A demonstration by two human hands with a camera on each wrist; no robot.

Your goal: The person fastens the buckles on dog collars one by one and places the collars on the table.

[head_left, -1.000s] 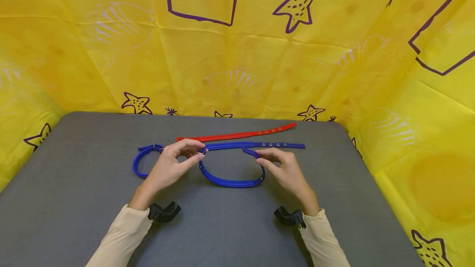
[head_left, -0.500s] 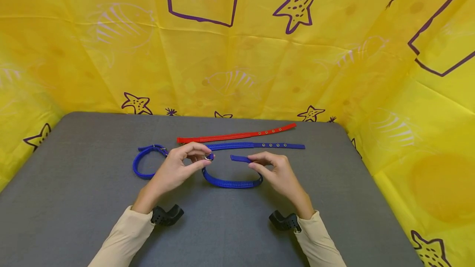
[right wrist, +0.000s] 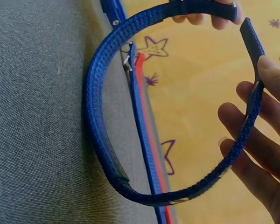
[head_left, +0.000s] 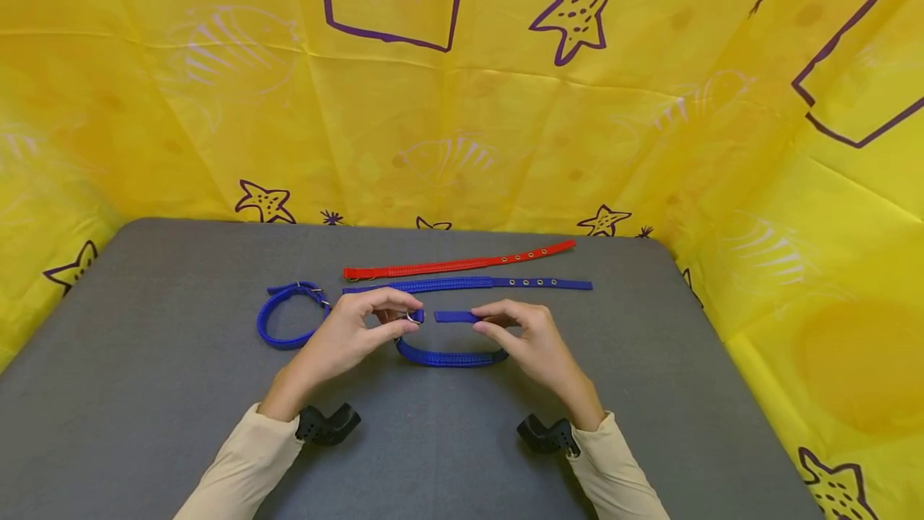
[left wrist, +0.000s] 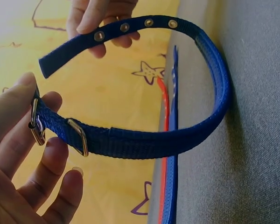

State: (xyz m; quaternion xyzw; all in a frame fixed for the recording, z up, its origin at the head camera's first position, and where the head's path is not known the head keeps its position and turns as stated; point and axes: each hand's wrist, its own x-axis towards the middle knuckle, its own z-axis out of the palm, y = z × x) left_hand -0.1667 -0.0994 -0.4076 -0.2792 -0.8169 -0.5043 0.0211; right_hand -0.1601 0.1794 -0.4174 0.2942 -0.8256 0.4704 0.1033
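A blue collar (head_left: 453, 359) is bent into an open loop between my hands, its padded middle low over the table. My left hand (head_left: 354, 327) pinches its buckle end; the metal buckle (left wrist: 37, 122) and a D-shaped ring (left wrist: 78, 136) show in the left wrist view. Near the other end my right hand (head_left: 532, 341) grips the strap between thumb and fingers. The free tip (right wrist: 253, 42) points at the buckle, with a small gap between them. Several metal eyelets (left wrist: 125, 27) line that end.
Behind the hands, a straight blue collar (head_left: 462, 284) and a red collar (head_left: 455, 266) lie on the grey table (head_left: 433, 456). To the left sits a blue collar (head_left: 265, 319) closed into a loop. Yellow patterned cloth (head_left: 433, 103) hangs around the back and sides.
Both hands have moved toward each other and slightly closer to me. The collar's tip has swung left and straightened, so it now faces the buckle end.
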